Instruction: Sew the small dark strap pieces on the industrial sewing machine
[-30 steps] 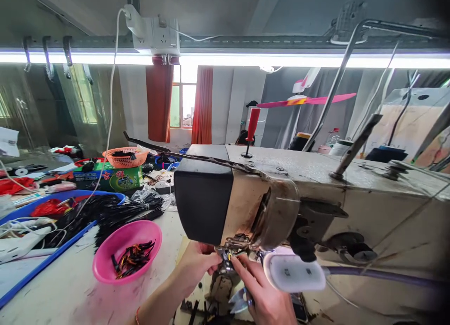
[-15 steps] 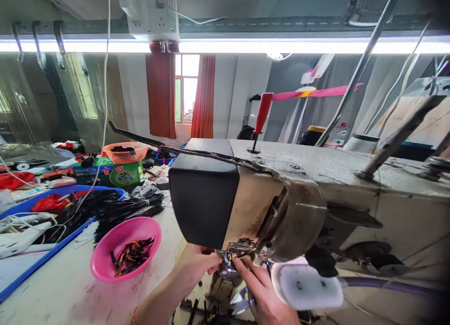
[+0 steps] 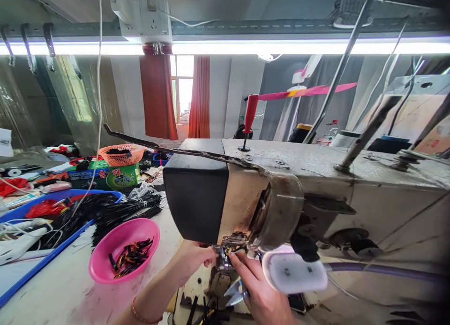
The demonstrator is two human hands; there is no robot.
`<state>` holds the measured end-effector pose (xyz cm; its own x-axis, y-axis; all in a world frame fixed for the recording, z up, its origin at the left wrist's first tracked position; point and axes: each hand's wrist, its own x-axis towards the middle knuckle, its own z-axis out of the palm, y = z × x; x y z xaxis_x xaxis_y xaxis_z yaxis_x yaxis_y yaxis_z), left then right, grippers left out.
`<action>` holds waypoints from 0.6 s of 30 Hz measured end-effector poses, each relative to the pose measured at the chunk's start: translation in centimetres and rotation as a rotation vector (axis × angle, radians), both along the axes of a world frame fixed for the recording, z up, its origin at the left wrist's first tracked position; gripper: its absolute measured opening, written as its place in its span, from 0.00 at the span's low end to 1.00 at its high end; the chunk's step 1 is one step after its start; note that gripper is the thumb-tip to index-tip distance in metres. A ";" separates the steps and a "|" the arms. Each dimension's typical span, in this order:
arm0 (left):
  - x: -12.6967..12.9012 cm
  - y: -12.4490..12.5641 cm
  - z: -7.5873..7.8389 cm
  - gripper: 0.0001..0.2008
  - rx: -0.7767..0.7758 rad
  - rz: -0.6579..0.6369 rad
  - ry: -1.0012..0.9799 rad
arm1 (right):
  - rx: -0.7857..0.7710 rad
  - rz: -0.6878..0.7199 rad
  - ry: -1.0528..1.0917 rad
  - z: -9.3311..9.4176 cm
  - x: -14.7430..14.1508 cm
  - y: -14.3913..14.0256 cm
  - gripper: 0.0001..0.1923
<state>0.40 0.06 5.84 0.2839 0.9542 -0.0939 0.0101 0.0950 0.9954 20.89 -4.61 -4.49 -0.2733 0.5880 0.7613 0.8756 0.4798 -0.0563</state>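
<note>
At the needle end of a sewing machine (image 3: 263, 168), both hands are brought close together, one on each side of the metal foot (image 3: 225, 259). The left hand (image 3: 197, 260) is placed just left of the foot, with the thumb and fingers drawn together; whether anything is pinched there cannot be told. By the right hand (image 3: 262, 287), a pair of scissors (image 3: 236, 293) is grasped against the palm, the blades being pointed to the left below the foot, while the fingertips are held up beside the foot. A small spot of yellow can be seen between the hands, too small to be made out.

A white lamp (image 3: 295, 272) is set just right of the right hand. To the left, on the bench (image 3: 52, 299), a pink bowl (image 3: 98, 264) is placed, in which black and orange strips (image 3: 131, 257) are heaped. Behind it, a bundle of long black strips (image 3: 137, 207) is laid, partly over the edge of a blue tray (image 3: 52, 259). A red-handled screwdriver (image 3: 251, 114) is stood upright on the machine's top.
</note>
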 end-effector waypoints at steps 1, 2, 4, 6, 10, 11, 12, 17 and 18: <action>0.0 0.1 -0.1 0.15 -0.002 0.001 -0.003 | -0.011 0.009 -0.021 0.3 0.1 0.1 0.33; -0.1 0.1 -0.3 0.15 -0.006 0.002 -0.005 | -0.036 0.023 -0.031 0.6 0.2 0.3 0.32; -0.2 -0.1 -0.7 0.14 -0.017 0.002 -0.009 | -0.097 0.058 0.015 1.2 0.5 0.8 0.28; -0.3 -0.6 -1.3 0.14 -0.027 -0.003 -0.012 | -0.139 0.067 0.097 1.3 0.7 1.4 0.22; -0.3 -2.1 -2.9 0.16 0.021 0.046 -0.016 | -0.090 0.008 0.220 0.6 -0.1 1.9 0.17; -0.2 -2.4 -3.3 0.17 0.049 0.070 -0.013 | -0.068 -0.003 0.252 0.5 -0.6 1.8 0.17; -0.2 -2.7 -3.6 0.17 0.080 0.097 -0.009 | -0.051 -0.004 0.280 0.5 -1.1 1.5 0.16; 0.5 -2.7 -4.3 0.16 0.166 0.201 -0.030 | 0.023 0.121 0.355 1.7 -3.2 -0.1 0.12; 0.7 -2.7 -4.4 0.16 0.160 0.204 -0.036 | 0.040 0.144 0.359 1.9 -3.3 -0.3 0.12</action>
